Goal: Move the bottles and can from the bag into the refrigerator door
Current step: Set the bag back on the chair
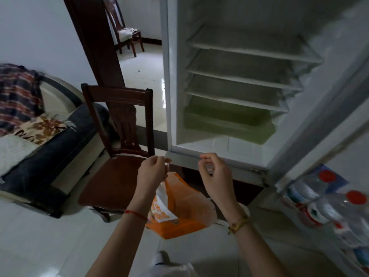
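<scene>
An orange and white plastic bag (179,204) hangs low in the middle of the view, its mouth spread wide. My left hand (152,171) pinches the bag's left edge and my right hand (214,176) pinches its clear right edge. I cannot see anything inside the bag. The refrigerator door (327,148) stands open at the right. Its shelf holds clear water bottles (327,204) with red caps lying side by side. No can shows in the view.
The refrigerator body (235,76) is open ahead, with white shelves and a green drawer (229,120). A dark wooden chair (115,156) stands left of my hands. A sofa (40,140) with cushions sits at far left. Glossy white floor tiles lie below.
</scene>
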Motion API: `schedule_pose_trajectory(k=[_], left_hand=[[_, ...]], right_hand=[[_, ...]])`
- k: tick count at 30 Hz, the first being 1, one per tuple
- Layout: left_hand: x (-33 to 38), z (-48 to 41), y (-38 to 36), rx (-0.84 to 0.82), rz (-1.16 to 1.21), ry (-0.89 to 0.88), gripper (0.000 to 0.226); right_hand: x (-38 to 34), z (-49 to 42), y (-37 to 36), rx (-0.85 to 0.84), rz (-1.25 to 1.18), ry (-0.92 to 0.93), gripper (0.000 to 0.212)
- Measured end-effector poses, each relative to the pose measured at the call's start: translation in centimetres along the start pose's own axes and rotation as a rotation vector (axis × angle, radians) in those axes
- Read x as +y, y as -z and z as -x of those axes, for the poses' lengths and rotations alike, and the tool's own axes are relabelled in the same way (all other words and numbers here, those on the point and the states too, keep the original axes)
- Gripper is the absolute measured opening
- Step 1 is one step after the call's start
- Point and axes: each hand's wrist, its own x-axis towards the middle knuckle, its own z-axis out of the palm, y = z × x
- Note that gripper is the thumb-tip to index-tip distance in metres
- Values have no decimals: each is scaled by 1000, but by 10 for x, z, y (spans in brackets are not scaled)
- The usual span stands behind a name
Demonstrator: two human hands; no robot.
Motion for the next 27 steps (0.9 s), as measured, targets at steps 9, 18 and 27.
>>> schedule_pose_trajectory(k=[9, 18, 27], left_hand=[[-26, -139, 88, 147, -216, -19, 28], [-68, -249, 141, 70, -386, 130, 25], [-103, -293, 171, -11, -406, 220, 14]], right_hand=[[-29, -47, -108, -55, -19, -96, 20], [-42, -89, -167, -132, 35, -141, 20], [-48, -115, -196, -195, 87, -135, 26]])
